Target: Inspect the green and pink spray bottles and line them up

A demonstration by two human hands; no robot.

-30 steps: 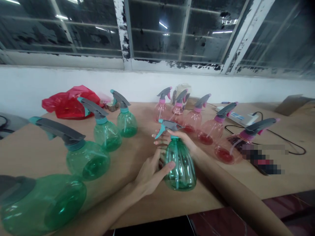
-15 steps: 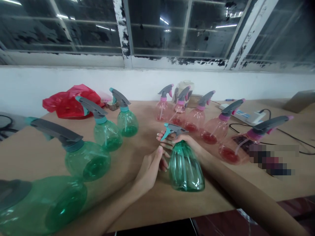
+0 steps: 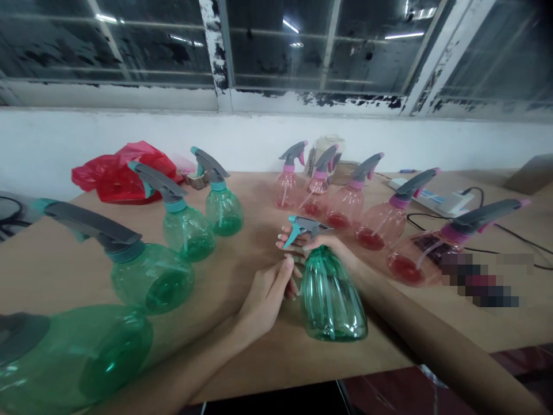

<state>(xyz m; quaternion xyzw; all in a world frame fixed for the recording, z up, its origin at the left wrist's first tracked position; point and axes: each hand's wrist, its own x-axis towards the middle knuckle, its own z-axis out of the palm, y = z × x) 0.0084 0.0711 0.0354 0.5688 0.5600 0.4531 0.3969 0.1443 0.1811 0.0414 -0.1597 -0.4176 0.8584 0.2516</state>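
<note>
A green spray bottle [image 3: 332, 300] with a grey and teal trigger head is in front of me, its base toward me. My right hand [image 3: 326, 245] is wrapped around its neck just below the head, fingertips showing to the left beneath the teal trigger. My left hand [image 3: 268, 291] is just left of the bottle, thumb raised and fingers apart and loosely bent; whether its fingertips touch the bottle I cannot tell. Similar green spray bottles [image 3: 188, 230] stand in a row on the left. On the right runs a row of pink spray bottles [image 3: 380, 222] with grey heads.
At the back left of the wooden table [image 3: 254, 202] lies a red plastic bag [image 3: 129, 173]. A white power strip [image 3: 444, 199] with black cables is at the right, near a cardboard box [image 3: 531, 173]. A pixelated patch covers something beside the nearest pink bottle.
The held spray bottle has shifted slightly right and its base slightly lower. My left hand has moved a little right with it. The camera view has tilted slightly.
</note>
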